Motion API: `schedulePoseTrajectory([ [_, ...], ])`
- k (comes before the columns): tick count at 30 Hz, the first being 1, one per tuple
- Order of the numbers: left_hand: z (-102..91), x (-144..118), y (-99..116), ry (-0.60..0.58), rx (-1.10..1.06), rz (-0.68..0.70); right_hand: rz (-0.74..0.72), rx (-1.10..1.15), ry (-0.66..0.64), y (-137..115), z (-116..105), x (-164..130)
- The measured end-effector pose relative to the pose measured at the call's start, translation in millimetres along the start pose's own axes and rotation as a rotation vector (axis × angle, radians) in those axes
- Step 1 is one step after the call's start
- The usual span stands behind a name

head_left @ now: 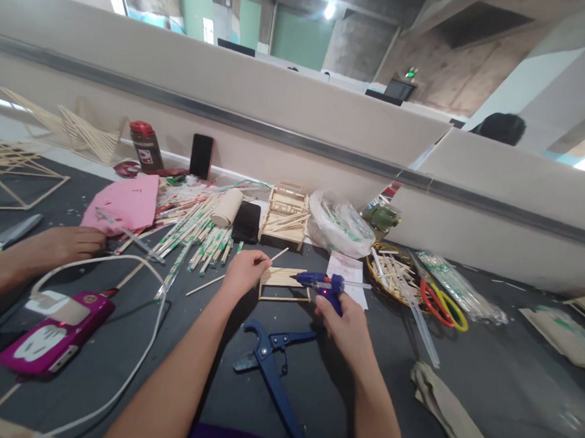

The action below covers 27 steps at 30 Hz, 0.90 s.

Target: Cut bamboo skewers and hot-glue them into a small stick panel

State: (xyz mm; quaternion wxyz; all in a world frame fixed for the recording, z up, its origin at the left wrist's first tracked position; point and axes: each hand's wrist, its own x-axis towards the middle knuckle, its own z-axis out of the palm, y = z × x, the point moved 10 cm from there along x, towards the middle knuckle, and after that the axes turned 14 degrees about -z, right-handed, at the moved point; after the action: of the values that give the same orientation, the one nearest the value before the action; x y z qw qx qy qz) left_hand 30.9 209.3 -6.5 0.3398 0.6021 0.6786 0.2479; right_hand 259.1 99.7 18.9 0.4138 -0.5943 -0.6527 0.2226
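Currently, a glue gun (335,285) is gripped in the curled right hand (344,318), its nozzle (299,277) over a wooden frame (275,279); a thin stick (281,253) is pinched by the left hand (244,273).

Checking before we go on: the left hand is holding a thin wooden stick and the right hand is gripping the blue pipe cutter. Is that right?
Not quite: the right hand is gripping a blue glue gun. The head view shows the blue pipe cutter lying on the tabletop between the forearms. The left hand is indeed holding a thin wooden stick.
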Motion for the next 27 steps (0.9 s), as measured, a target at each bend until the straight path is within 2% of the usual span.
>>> schedulePoseTrajectory([
  [5, -4.9, 2.2, -7.8, 0.013, -0.031, -0.047, -0.091, -0.015, -0.125, -26.2, 39.5, 0.0],
  [8, -4.6, 1.9, -8.3, 0.013, -0.020, -0.059, -0.118, -0.028, -0.177, -31.9, 52.7, -0.3],
  [15, -4.5, -0.5, -6.0, 0.000, 0.022, -0.067, -0.066, -0.010, -0.196, -25.1, 61.6, -1.7],
  [27, -5.3, -2.3, -5.3, 0.004, 0.050, -0.066, -0.085, -0.037, -0.203, -22.4, 64.5, -2.4],
])
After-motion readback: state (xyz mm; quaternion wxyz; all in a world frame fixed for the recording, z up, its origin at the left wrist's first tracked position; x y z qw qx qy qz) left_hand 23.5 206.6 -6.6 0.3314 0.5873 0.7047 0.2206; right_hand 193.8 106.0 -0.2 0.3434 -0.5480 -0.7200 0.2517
